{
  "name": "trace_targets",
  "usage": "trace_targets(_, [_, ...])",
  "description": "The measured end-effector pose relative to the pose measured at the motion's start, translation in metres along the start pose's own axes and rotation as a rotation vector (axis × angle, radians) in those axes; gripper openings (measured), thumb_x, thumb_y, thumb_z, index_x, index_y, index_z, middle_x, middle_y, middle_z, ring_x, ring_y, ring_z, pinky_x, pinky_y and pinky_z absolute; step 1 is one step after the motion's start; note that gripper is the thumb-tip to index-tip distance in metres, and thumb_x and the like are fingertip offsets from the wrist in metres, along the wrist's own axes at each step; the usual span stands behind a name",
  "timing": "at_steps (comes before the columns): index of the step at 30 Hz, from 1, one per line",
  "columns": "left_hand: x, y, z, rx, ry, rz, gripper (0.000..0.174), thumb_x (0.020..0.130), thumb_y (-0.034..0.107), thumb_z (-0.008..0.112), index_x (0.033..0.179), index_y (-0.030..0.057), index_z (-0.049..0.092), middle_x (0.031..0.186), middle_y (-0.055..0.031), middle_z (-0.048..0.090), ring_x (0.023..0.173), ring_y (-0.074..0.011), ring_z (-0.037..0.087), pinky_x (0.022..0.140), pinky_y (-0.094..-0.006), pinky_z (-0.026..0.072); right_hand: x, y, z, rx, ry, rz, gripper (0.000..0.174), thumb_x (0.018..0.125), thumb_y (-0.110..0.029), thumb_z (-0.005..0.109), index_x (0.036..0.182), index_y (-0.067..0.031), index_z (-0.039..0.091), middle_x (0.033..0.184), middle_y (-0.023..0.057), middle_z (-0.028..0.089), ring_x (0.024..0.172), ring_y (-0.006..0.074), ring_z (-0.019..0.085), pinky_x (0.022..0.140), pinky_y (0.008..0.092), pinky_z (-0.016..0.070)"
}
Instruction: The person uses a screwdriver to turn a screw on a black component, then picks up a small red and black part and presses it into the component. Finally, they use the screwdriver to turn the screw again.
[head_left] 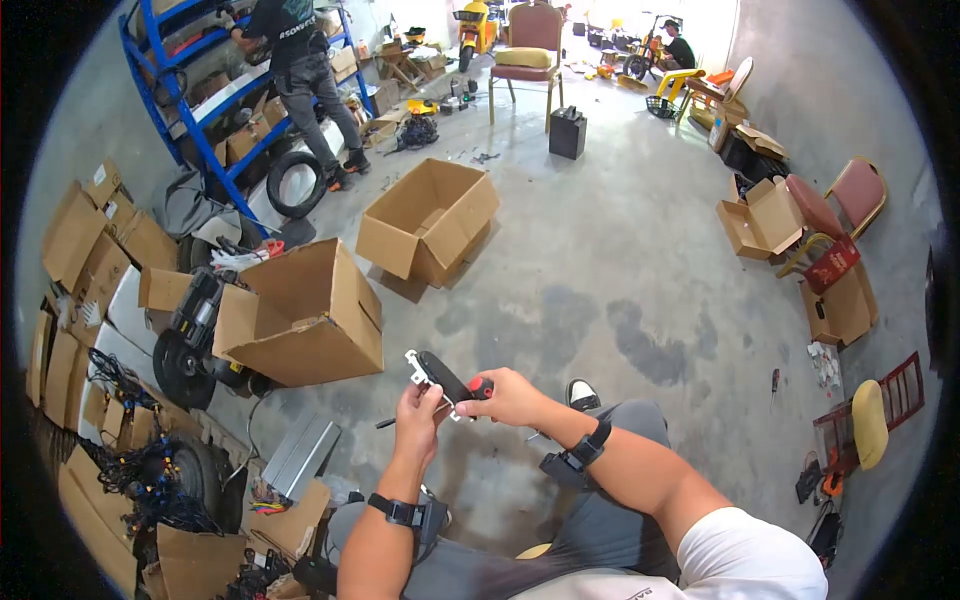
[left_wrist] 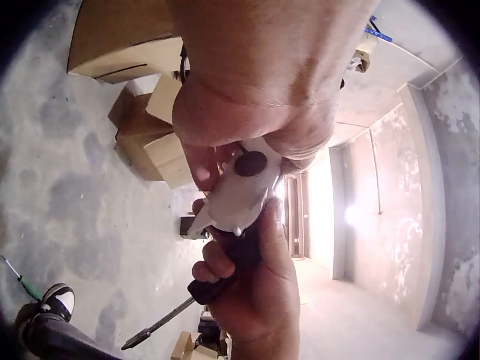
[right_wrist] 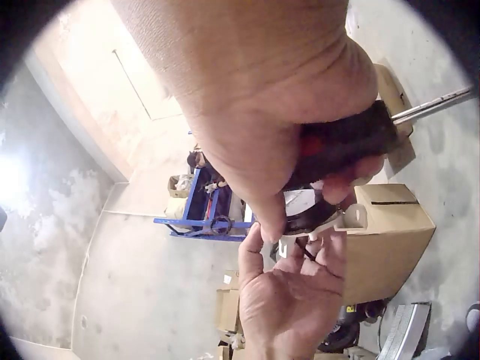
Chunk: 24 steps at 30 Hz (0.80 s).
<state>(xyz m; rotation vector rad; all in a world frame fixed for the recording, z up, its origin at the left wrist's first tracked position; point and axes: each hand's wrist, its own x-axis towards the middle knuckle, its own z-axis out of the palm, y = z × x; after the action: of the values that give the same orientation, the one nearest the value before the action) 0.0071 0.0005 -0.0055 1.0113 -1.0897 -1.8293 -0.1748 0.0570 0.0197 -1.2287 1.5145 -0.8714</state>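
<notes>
A black and white part with pale metal tabs is held between both hands. The left hand grips its lower left side, thumb on the edge. Fingers of the right hand pinch the part's other end and also curl round a red and black screwdriver. In the left wrist view the part's white face carries a dark round spot, and the screwdriver shaft points away from the part. The right wrist view shows the black screwdriver handle in the right palm.
Two open cardboard boxes stand on the floor ahead and to the left. A metal case and tangled wires lie at the left. Another screwdriver is on the floor at the right, near a yellow-seated chair. A person stands by blue shelving.
</notes>
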Motion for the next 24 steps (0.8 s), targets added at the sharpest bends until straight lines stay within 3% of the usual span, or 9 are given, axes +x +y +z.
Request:
trace_targets(7, [0.000,0.000,-0.002,0.013,-0.049,-0.003,0.035,0.094,0.021,0.061,0.120,0.0011,0.052,0.110,-0.0077,0.062,0.094,-0.0165,0.063,0.081,-0.0334,0.0518,-0.006,-0.010,-0.002,-0.079,-0.028,-0.037,0.045,0.078,-0.046,0.078,0.089,-0.0023,0.069,0.070,0.0067,0.066,0.064,0.0168,0.060,0.063,0.0324,0.0488])
trace_targets(12, [-0.004,0.002,0.002,-0.001,-0.026,0.002,0.035,0.093,0.022,0.065,0.120,0.0025,0.053,0.109,-0.0050,0.063,0.094,-0.0159,0.063,0.080,-0.0331,0.0520,-0.001,0.006,0.003,-0.193,-0.006,-0.224,0.054,0.076,-0.051,0.076,0.092,0.0001,0.068,0.072,0.0140,0.065,0.066,0.0247,0.062,0.065,0.0363,0.0496])
trace_targets(16, [-0.003,0.001,0.001,-0.007,-0.033,0.008,0.036,0.092,0.023,0.066,0.119,0.0035,0.054,0.108,-0.0036,0.063,0.096,-0.0152,0.062,0.081,-0.0325,0.0515,-0.003,0.002,0.002,-0.185,-0.014,-0.195,0.053,0.077,-0.049,0.076,0.093,0.0007,0.068,0.073,0.0145,0.065,0.067,0.0247,0.062,0.065,0.0367,0.0498])
trace_targets(18, [-0.002,0.001,0.000,-0.005,-0.045,0.007,0.036,0.092,0.023,0.067,0.120,0.0035,0.053,0.109,-0.0035,0.063,0.097,-0.0151,0.062,0.082,-0.0322,0.0513,-0.003,0.002,0.002,-0.174,-0.005,-0.179,0.052,0.078,-0.049,0.076,0.099,-0.0019,0.070,0.070,0.0090,0.064,0.065,0.0201,0.061,0.064,0.0343,0.0490])
trace_targets(22, [-0.001,0.000,0.002,-0.001,-0.069,0.022,0.037,0.092,0.020,0.067,0.121,0.0034,0.051,0.109,-0.0036,0.063,0.097,-0.0151,0.062,0.083,-0.0313,0.0513,-0.001,0.002,0.003,-0.101,-0.028,-0.116,0.051,0.078,-0.048,0.076,0.100,-0.0017,0.070,0.070,0.0087,0.064,0.065,0.0193,0.061,0.064,0.0336,0.0492])
trace_targets(24, [-0.001,0.000,0.002,-0.007,-0.060,0.026,0.036,0.092,0.019,0.067,0.120,0.0037,0.051,0.109,-0.0036,0.063,0.098,-0.0151,0.062,0.083,-0.0314,0.0514,-0.001,0.002,0.005,-0.088,0.046,-0.100,0.054,0.077,-0.048,0.077,0.097,0.0008,0.068,0.075,0.0150,0.065,0.069,0.0244,0.062,0.067,0.0366,0.0503])
